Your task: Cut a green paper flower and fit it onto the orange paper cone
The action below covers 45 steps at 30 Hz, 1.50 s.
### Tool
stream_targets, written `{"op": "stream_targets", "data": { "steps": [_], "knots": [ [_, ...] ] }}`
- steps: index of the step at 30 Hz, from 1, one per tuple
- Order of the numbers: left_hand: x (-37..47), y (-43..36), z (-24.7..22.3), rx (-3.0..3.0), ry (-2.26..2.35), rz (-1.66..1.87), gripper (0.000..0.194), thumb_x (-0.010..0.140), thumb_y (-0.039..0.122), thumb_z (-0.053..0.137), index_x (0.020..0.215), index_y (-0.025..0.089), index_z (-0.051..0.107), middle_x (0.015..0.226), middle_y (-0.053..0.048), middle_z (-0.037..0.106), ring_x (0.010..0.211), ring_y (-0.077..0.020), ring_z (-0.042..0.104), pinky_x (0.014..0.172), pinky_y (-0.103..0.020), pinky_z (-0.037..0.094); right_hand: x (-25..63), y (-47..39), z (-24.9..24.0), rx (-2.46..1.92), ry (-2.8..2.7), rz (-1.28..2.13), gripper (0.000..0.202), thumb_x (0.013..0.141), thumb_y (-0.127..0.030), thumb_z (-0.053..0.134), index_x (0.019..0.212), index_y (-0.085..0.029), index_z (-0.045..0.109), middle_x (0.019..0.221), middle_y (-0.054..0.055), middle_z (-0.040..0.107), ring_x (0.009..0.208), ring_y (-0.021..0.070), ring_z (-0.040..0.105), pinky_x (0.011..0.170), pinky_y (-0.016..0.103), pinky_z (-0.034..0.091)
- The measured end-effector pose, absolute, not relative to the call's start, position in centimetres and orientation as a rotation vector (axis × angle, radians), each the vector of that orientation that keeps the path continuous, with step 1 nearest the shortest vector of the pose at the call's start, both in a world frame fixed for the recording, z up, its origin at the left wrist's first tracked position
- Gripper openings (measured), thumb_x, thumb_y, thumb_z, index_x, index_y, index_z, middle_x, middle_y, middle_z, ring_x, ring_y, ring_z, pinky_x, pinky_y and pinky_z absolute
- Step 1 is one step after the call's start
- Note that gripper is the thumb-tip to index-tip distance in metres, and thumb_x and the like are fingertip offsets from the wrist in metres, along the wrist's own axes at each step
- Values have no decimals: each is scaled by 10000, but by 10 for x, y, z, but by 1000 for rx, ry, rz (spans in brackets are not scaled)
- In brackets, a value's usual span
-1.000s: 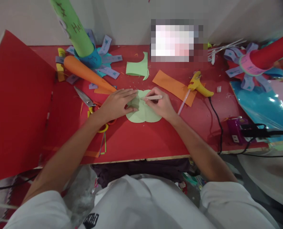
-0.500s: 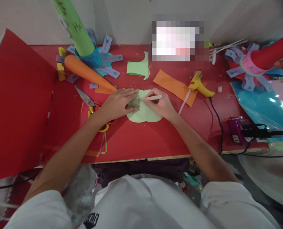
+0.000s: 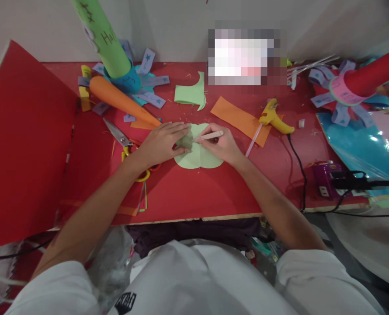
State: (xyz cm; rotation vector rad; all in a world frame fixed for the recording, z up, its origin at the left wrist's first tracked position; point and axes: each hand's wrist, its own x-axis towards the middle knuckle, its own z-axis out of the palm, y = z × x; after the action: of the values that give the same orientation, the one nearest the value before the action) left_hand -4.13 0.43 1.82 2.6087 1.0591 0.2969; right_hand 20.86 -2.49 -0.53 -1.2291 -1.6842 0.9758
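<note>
A pale green paper cutout (image 3: 199,158) with rounded lobes and a middle crease lies flat on the red table. My left hand (image 3: 164,142) rests on its left side, fingers stretched out and pressing it down. Pinched in my right hand (image 3: 221,144) is a slim, pale pencil-like stick (image 3: 213,135), its tip on or just above the paper near the crease. Whether it is a pen or a pencil I cannot tell. Scissors (image 3: 117,132) lie left of my left hand, their handles partly under my forearm.
An orange paper cone (image 3: 122,101) and a green paper tube (image 3: 107,43) are at the back left. Behind the cutout is a green paper scrap (image 3: 188,94). To the right are an orange strip (image 3: 234,117), a yellow glue gun (image 3: 273,118) with cord, and a purple power adapter (image 3: 327,177).
The stick's tip and my right fingers have shifted very slightly. My left hand and the paper stay where they were.
</note>
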Motion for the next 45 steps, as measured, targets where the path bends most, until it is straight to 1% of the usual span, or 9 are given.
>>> {"op": "stream_targets", "data": {
  "steps": [3,9,15,22,26,35,45],
  "knots": [
    [-41,4,19,2596,1065,308,693,973,452,708,1598,194,557,1665,-134,538,1554,-341,511,1339,-535,345,210,-25,-5,-1225,-1694,987,290,876,-479,811,827,-237,658,736,-5,646,630,138,461,599,327,366],
    [-40,3,20,2577,1064,319,681,969,454,704,1592,213,568,1669,-125,533,1559,-345,506,1337,-552,343,210,-26,-2,-1249,-1686,1016,313,854,-503,823,818,-241,656,750,1,670,638,141,468,591,321,374],
    [-40,3,20,2585,1060,313,678,971,457,707,1586,206,573,1667,-127,536,1560,-337,506,1339,-543,344,208,-26,-1,-1243,-1666,1059,268,834,-432,819,792,-235,643,726,-4,670,624,134,468,583,316,370],
    [-41,4,19,2597,1060,302,696,975,465,714,1593,184,562,1667,-136,534,1564,-338,501,1342,-535,342,210,-26,-2,-1206,-1664,1077,275,828,-428,822,786,-233,632,721,-9,657,613,130,468,579,318,371],
    [-41,4,19,2604,1063,295,680,978,468,711,1588,202,569,1672,-120,530,1565,-328,501,1345,-525,342,211,-26,-2,-1206,-1657,1109,265,821,-408,830,782,-235,633,712,-13,653,603,128,466,567,317,368],
    [-41,4,19,2599,1059,289,697,973,472,713,1597,202,559,1670,-130,532,1564,-340,501,1344,-542,339,213,-28,4,-1201,-1676,1190,254,823,-388,819,771,-236,621,651,-31,599,573,119,450,550,309,358],
    [-41,4,19,2578,1050,301,706,971,469,710,1607,208,547,1676,-132,523,1569,-346,492,1347,-559,329,214,-28,7,-1202,-1682,1216,263,805,-398,829,760,-232,631,644,-26,619,580,122,464,540,302,337]
  ]
}}
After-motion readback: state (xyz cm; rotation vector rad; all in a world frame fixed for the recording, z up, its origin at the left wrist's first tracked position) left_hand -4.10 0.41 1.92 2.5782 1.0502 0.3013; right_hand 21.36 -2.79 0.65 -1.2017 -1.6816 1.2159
